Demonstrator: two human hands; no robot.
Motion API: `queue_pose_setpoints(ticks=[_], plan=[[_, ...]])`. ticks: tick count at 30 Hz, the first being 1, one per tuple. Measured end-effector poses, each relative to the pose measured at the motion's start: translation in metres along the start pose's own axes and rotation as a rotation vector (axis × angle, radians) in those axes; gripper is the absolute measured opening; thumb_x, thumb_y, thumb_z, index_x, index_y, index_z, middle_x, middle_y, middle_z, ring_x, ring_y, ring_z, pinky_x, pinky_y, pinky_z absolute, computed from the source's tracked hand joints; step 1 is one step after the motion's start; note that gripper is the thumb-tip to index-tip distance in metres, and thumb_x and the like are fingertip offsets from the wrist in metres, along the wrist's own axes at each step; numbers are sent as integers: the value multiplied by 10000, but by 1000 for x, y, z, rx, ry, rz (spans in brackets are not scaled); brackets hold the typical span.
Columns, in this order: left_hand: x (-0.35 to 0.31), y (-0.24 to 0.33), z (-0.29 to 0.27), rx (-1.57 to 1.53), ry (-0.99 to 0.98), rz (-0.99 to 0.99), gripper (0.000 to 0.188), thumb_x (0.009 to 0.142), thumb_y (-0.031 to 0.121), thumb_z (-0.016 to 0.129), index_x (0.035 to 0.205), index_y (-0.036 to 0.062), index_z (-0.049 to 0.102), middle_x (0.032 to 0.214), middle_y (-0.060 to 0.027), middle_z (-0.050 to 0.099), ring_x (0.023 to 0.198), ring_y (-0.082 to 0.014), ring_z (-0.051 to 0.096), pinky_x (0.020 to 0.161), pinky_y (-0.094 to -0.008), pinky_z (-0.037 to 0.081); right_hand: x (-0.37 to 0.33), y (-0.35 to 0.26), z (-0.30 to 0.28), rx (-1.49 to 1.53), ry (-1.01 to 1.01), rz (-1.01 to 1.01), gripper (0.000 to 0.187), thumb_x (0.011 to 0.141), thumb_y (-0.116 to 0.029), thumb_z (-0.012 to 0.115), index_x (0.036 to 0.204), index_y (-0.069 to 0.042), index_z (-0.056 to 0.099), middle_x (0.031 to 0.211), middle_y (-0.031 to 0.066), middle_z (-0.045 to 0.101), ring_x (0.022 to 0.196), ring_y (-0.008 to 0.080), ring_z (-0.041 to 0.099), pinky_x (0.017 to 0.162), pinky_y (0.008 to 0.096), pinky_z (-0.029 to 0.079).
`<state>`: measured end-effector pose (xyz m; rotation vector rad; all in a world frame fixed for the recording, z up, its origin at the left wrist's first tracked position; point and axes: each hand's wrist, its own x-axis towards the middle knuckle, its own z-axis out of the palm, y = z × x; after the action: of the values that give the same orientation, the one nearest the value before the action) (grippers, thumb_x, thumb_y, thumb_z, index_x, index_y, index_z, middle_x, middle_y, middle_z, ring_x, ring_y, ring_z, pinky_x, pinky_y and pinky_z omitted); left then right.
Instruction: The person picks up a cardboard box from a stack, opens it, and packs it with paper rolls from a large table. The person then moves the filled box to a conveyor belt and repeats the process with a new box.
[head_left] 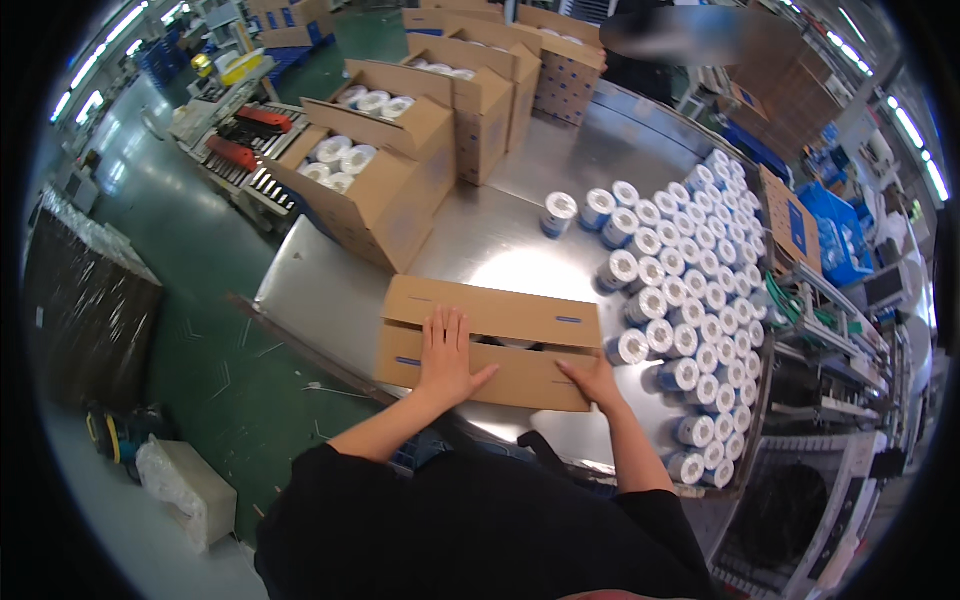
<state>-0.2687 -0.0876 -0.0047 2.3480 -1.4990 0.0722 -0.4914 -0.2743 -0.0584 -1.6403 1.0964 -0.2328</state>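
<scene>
A cardboard box (520, 392) stands in front of me on the metal table, its two long top flaps folded inward with a narrow dark gap between them. My left hand (446, 362) lies flat across the flaps on the left part of the box, fingers stretched forward and thumb out to the side. At the box's right end is my right hand (592, 380), thumb on the near flap and fingers bent over the edge. What is inside the box is mostly hidden. Many white-topped rolls with blue lower parts (652, 303) stand upright to the right of the box.
The metal table (480, 215) has raised edges. Several open cardboard boxes (400, 205) filled with white rolls line its far left side. A roller conveyor (255, 150) with red parts adjoins on the left. A blue bin (835, 235) sits at the far right, beyond a cardboard piece (790, 222).
</scene>
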Motion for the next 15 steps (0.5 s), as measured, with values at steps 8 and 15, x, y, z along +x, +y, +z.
queue_pose_setpoints(ticks=[8,15], plan=[[-28,-81,-9,69,-82,-161,930,734,603,569,1398,32,254,1468,-119,216,1397,-287,95,1034,-670,11,-50,-53,161,2,-909,108,748,875,-597,458,1414,-102,300,1191,126,540,939,201,574,800,346,478],[7,-232,-18,163,58,-10,593,832,423,484,1339,134,377,1372,-93,362,1345,-277,243,1076,-594,56,-79,-89,164,-152,-1082,-286,317,868,-341,617,1037,-79,676,974,90,666,919,167,611,836,290,469]])
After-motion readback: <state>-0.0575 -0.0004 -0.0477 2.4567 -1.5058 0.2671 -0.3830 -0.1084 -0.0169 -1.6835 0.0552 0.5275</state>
